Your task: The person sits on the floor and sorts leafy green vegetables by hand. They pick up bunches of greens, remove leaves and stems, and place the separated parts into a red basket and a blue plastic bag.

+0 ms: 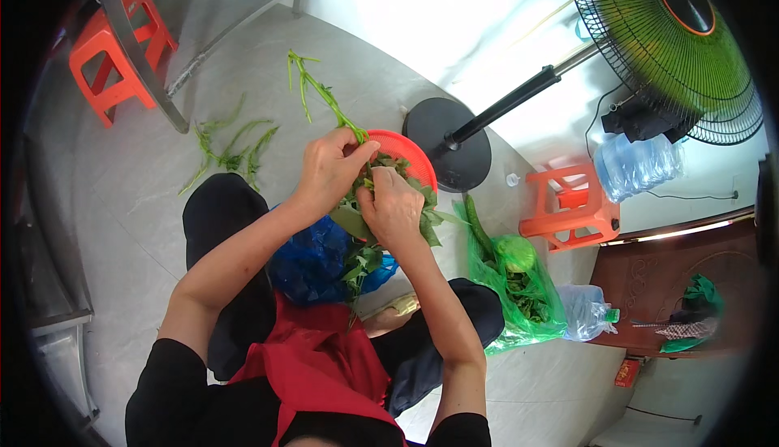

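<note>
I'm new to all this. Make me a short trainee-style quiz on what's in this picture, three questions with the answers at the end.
1. True or false: the green bag lies on the person's right side.
2. What does the left hand grip?
a) a knife
b) a green stalk
c) a bottle
3. Where do the loose green stems lie?

Key:
1. True.
2. b
3. On the floor, to the left of the red basket.
</note>
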### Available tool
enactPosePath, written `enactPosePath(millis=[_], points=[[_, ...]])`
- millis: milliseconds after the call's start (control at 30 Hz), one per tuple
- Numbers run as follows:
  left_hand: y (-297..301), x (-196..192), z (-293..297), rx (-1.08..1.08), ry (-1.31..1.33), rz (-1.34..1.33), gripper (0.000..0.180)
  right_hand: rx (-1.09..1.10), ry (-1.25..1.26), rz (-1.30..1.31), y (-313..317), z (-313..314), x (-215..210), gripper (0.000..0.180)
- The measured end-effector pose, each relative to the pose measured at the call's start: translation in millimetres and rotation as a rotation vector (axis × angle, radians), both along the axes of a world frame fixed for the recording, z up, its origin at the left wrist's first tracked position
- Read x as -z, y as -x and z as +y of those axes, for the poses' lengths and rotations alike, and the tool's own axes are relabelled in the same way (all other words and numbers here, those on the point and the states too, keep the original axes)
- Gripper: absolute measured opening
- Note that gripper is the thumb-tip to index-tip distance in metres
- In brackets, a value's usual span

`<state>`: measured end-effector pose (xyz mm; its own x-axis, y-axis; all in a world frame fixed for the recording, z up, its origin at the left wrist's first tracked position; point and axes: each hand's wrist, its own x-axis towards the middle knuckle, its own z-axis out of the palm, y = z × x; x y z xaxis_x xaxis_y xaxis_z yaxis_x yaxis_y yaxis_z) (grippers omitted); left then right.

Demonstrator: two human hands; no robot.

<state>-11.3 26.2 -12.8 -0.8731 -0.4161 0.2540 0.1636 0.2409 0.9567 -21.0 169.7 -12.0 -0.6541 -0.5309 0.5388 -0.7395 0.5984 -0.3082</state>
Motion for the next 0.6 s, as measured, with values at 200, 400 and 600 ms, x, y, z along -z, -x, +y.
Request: enactPosePath(millis=[200,400,600], points=[[-0.5,-8.2,3.4,0.103,-0.068,-0.021,0.025,0.0,0.035,-0.101,8.7,9.7,1.6,0.012],[-1.0,-16.1,-9.2,0.178,-0.428,0.056,0.018,0.065,0.81,-0.908,27.8,36.6,-13.4,0.013],[-3.7,-32.5,-30.1,0.44,-0.582,-0.122,0.016,0.049,0.459,-0.623,35.8,58.3,-33.4,0.015]])
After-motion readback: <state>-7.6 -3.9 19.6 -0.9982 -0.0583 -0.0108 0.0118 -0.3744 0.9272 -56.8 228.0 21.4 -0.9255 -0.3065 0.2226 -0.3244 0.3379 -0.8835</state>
